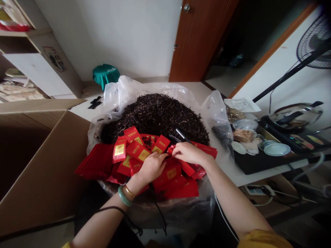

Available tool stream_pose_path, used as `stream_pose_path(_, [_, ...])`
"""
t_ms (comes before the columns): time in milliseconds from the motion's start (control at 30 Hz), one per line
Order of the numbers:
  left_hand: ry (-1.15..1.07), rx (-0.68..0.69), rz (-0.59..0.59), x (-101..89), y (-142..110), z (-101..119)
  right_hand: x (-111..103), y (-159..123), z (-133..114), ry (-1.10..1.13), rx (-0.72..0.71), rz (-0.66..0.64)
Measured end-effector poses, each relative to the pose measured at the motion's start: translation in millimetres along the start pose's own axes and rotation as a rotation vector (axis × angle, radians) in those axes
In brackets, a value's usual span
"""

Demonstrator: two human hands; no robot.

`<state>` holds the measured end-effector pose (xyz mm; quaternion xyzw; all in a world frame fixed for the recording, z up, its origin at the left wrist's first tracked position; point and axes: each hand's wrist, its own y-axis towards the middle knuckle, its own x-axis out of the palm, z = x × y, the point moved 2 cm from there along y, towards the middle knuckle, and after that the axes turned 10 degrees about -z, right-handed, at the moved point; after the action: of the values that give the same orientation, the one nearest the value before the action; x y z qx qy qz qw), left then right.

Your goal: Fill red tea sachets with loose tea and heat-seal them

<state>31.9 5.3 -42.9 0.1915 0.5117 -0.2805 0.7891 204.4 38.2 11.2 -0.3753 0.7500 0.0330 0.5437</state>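
Observation:
Both hands are close together over a heap of red packets with gold labels. My left hand has its fingers bent and pressed together at the edge of a packet. Its thumb side faces my right hand, which pinches a small red packet. Just beyond the right hand, a dark tool with two pale, narrow prongs points up and left; whether the hand touches it is hidden. Printed red packets lie loose left of the hands. Behind them rises a mound of dark, dry tea leaves.
A clear plastic liner surrounds the leaves. An open cardboard box stands at left, near stacked red packets. On the right, a black tray carries dishes and a glass kettle. A white cable hangs below my right forearm.

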Motion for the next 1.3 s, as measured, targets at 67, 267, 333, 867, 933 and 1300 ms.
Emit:
stream_pose_path(67, [-0.037, -0.012, 0.017, -0.1, -1, 0, 0, 0, 3, 0.06, 0.025, 0.051])
stream_pose_path(267, [-0.335, 0.016, 0.239, -3.1, -2, -1, -12, -10, 8, 0.349, 0.07, 0.32])
stream_pose_path(333, [-0.477, -0.002, 0.331, -5.2, -3, -2, -18, -13, 4, 0.445, 0.04, 0.444])
stream_pose_path(867, [-1.23, -0.274, 0.427, -6.1, -1, -5, 11, 7, -28, 0.291, -0.005, 0.717])
stream_pose_path(933, [-1.238, -0.274, 0.421, -5.5, -1, -5, 10, 7, -29, 0.269, -0.021, 0.72])
stream_pose_path(1300, [-1.251, -0.265, 0.419, -5.3, -1, -2, 14, 7, -30, 0.241, 0.039, 0.677])
